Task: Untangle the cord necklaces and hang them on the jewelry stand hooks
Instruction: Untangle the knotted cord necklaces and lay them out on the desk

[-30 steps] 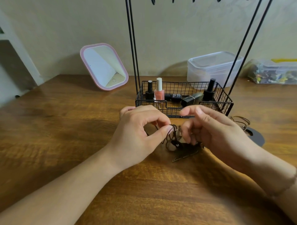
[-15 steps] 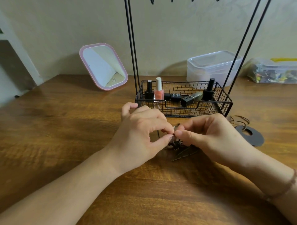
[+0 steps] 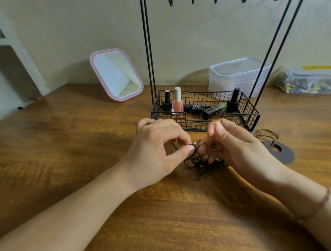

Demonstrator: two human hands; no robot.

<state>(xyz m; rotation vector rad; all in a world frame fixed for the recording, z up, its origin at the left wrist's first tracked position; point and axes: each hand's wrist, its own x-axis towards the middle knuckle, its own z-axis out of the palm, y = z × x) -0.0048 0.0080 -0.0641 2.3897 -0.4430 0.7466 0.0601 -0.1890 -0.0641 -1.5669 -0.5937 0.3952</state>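
A tangle of dark brown cord necklaces (image 3: 194, 159) lies on the wooden table between my hands, with a thin metal leaf pendant (image 3: 204, 174) poking out below it. My left hand (image 3: 157, 152) pinches a cord with thumb and forefinger at the top of the tangle. My right hand (image 3: 234, 148) has its fingers curled into the tangle from the right, forefinger raised. Behind them stands the black jewelry stand (image 3: 206, 114), a wire basket with tall rods; its hooks (image 3: 192, 2) show at the top edge. Another cord necklace (image 3: 268, 136) with a black disc pendant lies at the right.
Nail polish bottles (image 3: 177, 104) and small dark bottles sit in the stand's basket. A pink-framed mirror (image 3: 116, 75) leans on the wall at back left. A clear plastic box (image 3: 238, 75) and a box of colourful bits (image 3: 304, 80) stand at back right.
My right hand has opened a little, its forefinger lifting off the pinch point. My left hand keeps its pinch on the cord at the same spot.
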